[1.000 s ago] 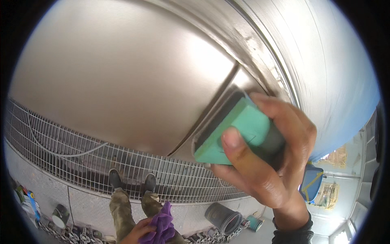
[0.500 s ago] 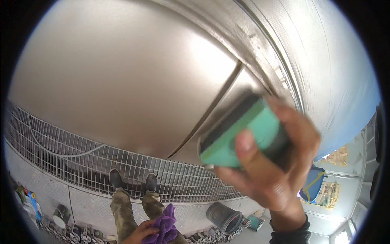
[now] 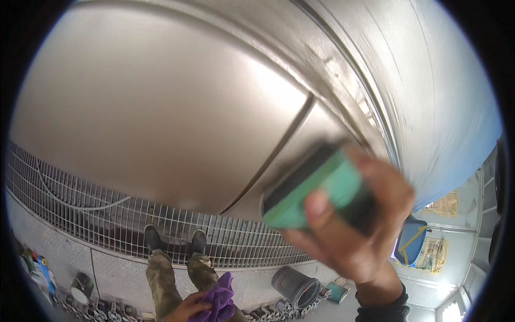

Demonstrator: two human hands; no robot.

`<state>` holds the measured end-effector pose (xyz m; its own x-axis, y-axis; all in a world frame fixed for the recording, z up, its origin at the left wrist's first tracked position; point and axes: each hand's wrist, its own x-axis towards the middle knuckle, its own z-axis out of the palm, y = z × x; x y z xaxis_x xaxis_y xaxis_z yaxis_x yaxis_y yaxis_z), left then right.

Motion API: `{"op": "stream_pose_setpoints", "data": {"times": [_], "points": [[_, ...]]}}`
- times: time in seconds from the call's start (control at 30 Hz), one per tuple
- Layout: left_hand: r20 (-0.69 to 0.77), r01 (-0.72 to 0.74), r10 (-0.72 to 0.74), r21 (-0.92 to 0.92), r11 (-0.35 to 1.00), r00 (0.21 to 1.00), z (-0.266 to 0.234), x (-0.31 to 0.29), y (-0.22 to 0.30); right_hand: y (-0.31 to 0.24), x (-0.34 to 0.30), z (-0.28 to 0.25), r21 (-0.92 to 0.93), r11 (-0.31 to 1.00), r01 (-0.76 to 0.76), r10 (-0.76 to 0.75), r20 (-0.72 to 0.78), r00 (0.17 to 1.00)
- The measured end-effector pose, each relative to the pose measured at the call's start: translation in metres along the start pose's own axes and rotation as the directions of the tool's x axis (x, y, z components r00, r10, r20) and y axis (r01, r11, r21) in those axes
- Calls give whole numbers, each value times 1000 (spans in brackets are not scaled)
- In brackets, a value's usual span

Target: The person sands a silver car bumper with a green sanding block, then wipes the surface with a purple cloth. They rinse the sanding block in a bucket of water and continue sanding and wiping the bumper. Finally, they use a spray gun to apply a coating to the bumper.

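At far left, a pale hose (image 3: 80, 207) curves over the metal grating (image 3: 123, 239). Below it, a tin (image 3: 82, 288) is on the grey floor (image 3: 120, 265). Above the grating spreads a smooth, silvery-beige panel (image 3: 150, 107), with a bright sheen toward its upper right. Two dark shoes (image 3: 153, 238) show against the grating, under patterned trousers (image 3: 162, 276). In front of the trousers, at the lower edge, the left hand (image 3: 188, 309) grasps a crumpled purple cloth (image 3: 219, 301) in its fingers. A dark seam (image 3: 274, 154) slants along the panel's right part. Farther right, beneath it, is a dark grey bucket (image 3: 291, 284).

Just right of the seam is a green block (image 3: 327, 188), its dark side turned to the panel; blur hides whether the two touch. The right hand (image 3: 370, 225) grips the block, thumb on its green side and fingers around its right end. A green can (image 3: 337, 293) is on the floor beyond the bucket. A dark cuff (image 3: 383, 309) rings the right wrist. Rightmost, pale sheeting (image 3: 434, 107) hangs above a taped blue piece (image 3: 412, 241).
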<state>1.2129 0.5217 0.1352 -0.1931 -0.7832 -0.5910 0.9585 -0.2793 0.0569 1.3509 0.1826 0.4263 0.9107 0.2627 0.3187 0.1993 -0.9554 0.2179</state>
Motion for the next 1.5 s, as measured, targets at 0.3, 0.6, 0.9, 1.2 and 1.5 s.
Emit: {"op": "stream_pose_setpoints", "data": {"times": [0.3,0.6,0.9,1.2,1.5], "points": [[-6,54,-53,49,997,999,-3,6,-8,3,-15,9,179,982,56,-61,18,998],[0,21,-21,-14,1000,1000,4,1,-3,4,-16,-1,121,993,-14,8,52,999],[24,2,-2,5,1000,1000,3,1,2,-5,-4,-7,93,990,-104,95,98,991],[16,3,-4,34,999,1000,26,0,28,-4,2,-4,100,990,-97,92,55,994],[25,-28,28,-19,999,999,7,6,0,3,-3,-4,73,996,-47,41,79,996]]}}
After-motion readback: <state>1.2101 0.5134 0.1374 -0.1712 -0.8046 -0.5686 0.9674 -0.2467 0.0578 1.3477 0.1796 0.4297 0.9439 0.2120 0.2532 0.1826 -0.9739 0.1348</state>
